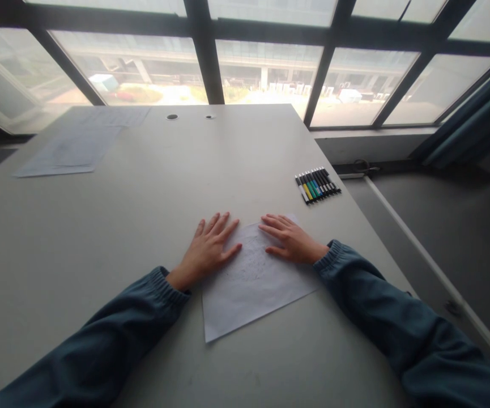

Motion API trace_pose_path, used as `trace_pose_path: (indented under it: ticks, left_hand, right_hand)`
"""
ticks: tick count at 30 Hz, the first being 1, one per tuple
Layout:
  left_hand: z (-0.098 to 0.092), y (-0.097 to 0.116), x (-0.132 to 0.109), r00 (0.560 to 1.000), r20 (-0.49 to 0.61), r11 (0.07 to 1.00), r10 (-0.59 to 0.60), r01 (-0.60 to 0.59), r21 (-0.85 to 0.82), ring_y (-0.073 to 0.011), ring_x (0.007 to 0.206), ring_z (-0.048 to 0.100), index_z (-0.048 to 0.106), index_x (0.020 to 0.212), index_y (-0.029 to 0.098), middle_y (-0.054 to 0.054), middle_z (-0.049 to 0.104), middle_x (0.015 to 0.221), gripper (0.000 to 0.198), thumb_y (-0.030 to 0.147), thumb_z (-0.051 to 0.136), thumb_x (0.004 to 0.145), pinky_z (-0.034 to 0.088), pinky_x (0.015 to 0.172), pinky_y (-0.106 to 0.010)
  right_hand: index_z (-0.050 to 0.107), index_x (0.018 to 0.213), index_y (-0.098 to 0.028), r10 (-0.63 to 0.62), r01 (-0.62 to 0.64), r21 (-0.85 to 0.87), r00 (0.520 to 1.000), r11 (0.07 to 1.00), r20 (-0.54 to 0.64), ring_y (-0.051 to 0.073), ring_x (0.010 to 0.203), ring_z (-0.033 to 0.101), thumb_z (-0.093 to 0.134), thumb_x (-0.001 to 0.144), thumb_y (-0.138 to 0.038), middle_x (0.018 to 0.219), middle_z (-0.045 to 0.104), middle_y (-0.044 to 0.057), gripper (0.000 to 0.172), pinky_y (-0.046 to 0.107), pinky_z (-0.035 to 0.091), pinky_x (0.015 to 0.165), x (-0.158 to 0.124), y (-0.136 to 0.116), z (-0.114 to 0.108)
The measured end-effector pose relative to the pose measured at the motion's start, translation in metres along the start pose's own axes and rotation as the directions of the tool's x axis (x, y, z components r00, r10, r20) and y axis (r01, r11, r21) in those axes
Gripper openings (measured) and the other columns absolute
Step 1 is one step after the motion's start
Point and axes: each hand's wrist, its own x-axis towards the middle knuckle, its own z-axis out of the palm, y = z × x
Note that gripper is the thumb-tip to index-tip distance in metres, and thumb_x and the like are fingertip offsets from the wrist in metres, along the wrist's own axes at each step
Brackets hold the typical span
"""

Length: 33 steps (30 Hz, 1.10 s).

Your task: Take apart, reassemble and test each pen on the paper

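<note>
A white sheet of paper (245,306) with a faint dark drawing near its middle lies slightly turned on the table. My left hand (208,246) rests with spread fingers over the sheet's left edge and grips nothing. On the upper right part of the paper, my right hand (289,238) lies with its fingers stretched out, also holding nothing. The drawing shows between the two hands, though its subject is too faint to make out. Beyond my right hand, a row of several pens (318,186) lies side by side, with white, yellow, green, blue and black barrels.
The white table (100,226) reaches toward the windows. More paper sheets (75,144) overlap at its far left. Two cable holes, one a round hole (172,117), sit near the far edge. A white pipe (423,249) runs along the floor at right, below a blue curtain (474,119).
</note>
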Motion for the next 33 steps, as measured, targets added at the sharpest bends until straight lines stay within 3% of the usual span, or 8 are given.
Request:
trace_pose_path:
  ticks: [6, 18, 21, 23, 25, 28, 30, 33]
  left_hand:
    - [0.0, -0.001, 0.001, 1.0, 0.024, 1.0, 0.006, -0.006, 0.009, -0.0336, 0.157, 0.018, 0.023, 0.161, 0.032, -0.003, 0.019, 0.17, 0.074, 0.067, 0.038, 0.097, 0.019, 0.125, -0.06]
    - [0.0, -0.001, 0.002, 1.0, 0.018, 1.0, 0.002, -0.001, -0.027, -0.0342, 0.157, 0.019, 0.028, 0.16, 0.03, -0.006, 0.021, 0.169, 0.073, 0.067, 0.037, 0.097, 0.018, 0.125, -0.06]
    - [0.001, -0.002, 0.002, 1.0, 0.013, 1.0, 0.004, -0.004, -0.026, -0.0339, 0.157, 0.019, 0.03, 0.159, 0.029, -0.006, 0.021, 0.169, 0.073, 0.067, 0.037, 0.098, 0.018, 0.125, -0.06]
    - [0.001, -0.002, 0.002, 1.0, 0.01, 1.0, 0.004, -0.003, -0.022, -0.0333, 0.157, 0.019, 0.031, 0.159, 0.029, -0.006, 0.022, 0.169, 0.072, 0.066, 0.037, 0.098, 0.018, 0.125, -0.059]
    - [0.002, -0.003, 0.003, 1.0, 0.009, 1.0, 0.003, -0.003, -0.017, -0.0329, 0.157, 0.02, 0.032, 0.159, 0.029, -0.006, 0.023, 0.169, 0.071, 0.066, 0.036, 0.098, 0.017, 0.126, -0.058]
    - [0.004, -0.004, 0.004, 1.0, 0.009, 1.0, 0.008, -0.008, -0.015, -0.0326, 0.157, 0.02, 0.033, 0.158, 0.029, -0.006, 0.024, 0.168, 0.071, 0.066, 0.036, 0.098, 0.018, 0.126, -0.058]
    - [0.005, -0.005, 0.005, 1.0, 0.006, 1.0, 0.009, -0.009, -0.016, -0.0327, 0.157, 0.02, 0.033, 0.158, 0.03, -0.006, 0.024, 0.168, 0.07, 0.066, 0.036, 0.098, 0.018, 0.125, -0.058]
    - [0.005, -0.005, 0.006, 1.0, -0.001, 1.0, 0.004, -0.004, -0.022, -0.0329, 0.157, 0.02, 0.034, 0.158, 0.03, -0.005, 0.024, 0.168, 0.069, 0.065, 0.035, 0.099, 0.018, 0.125, -0.059]
  right_hand:
    - [0.049, 0.149, -0.017, 0.019, -0.015, -0.071, 0.998, 0.997, 0.055, 0.031, 0.152, 0.032, 0.058, 0.097, -0.046, 0.161, 0.039, 0.015, 0.06, 0.052, 0.028, 0.125, 0.0, 0.001, 0.002]
    - [0.049, 0.149, -0.021, 0.012, -0.012, 0.002, 1.0, 1.0, 0.021, 0.03, 0.15, 0.035, 0.061, 0.095, -0.044, 0.16, 0.042, 0.015, 0.059, 0.054, 0.03, 0.123, 0.0, 0.003, 0.002]
    - [0.05, 0.148, -0.025, 0.034, -0.034, -0.003, 0.998, 0.999, -0.051, 0.029, 0.148, 0.038, 0.06, 0.096, -0.044, 0.159, 0.043, 0.013, 0.056, 0.054, 0.034, 0.121, 0.0, 0.003, 0.003]
    - [0.052, 0.146, -0.025, 0.109, -0.117, -0.034, 0.978, 0.993, -0.18, 0.03, 0.147, 0.038, 0.057, 0.097, -0.044, 0.158, 0.044, 0.013, 0.052, 0.055, 0.033, 0.121, 0.002, 0.007, 0.001]
    - [0.051, 0.146, -0.024, 0.229, -0.266, -0.065, 0.912, 0.962, -0.34, 0.032, 0.148, 0.036, 0.057, 0.096, -0.045, 0.157, 0.043, 0.014, 0.054, 0.057, 0.029, 0.121, 0.006, 0.018, -0.004]
    - [0.044, 0.15, -0.023, 0.457, -0.573, -0.104, 0.738, 0.813, -0.496, 0.04, 0.152, 0.022, 0.062, 0.089, -0.054, 0.162, 0.031, 0.017, 0.071, 0.065, 0.022, 0.119, 0.014, 0.05, -0.022]
    - [0.036, 0.154, -0.024, 0.601, -0.731, -0.095, 0.621, 0.676, -0.504, 0.045, 0.154, 0.011, 0.066, 0.081, -0.064, 0.166, 0.02, 0.018, 0.089, 0.072, 0.017, 0.116, 0.019, 0.079, -0.037]
    - [0.023, 0.159, -0.025, 0.779, -0.856, 0.0, 0.47, 0.517, -0.415, 0.047, 0.153, 0.012, 0.066, 0.075, -0.074, 0.167, 0.018, 0.02, 0.107, 0.071, 0.019, 0.114, 0.02, 0.125, -0.059]
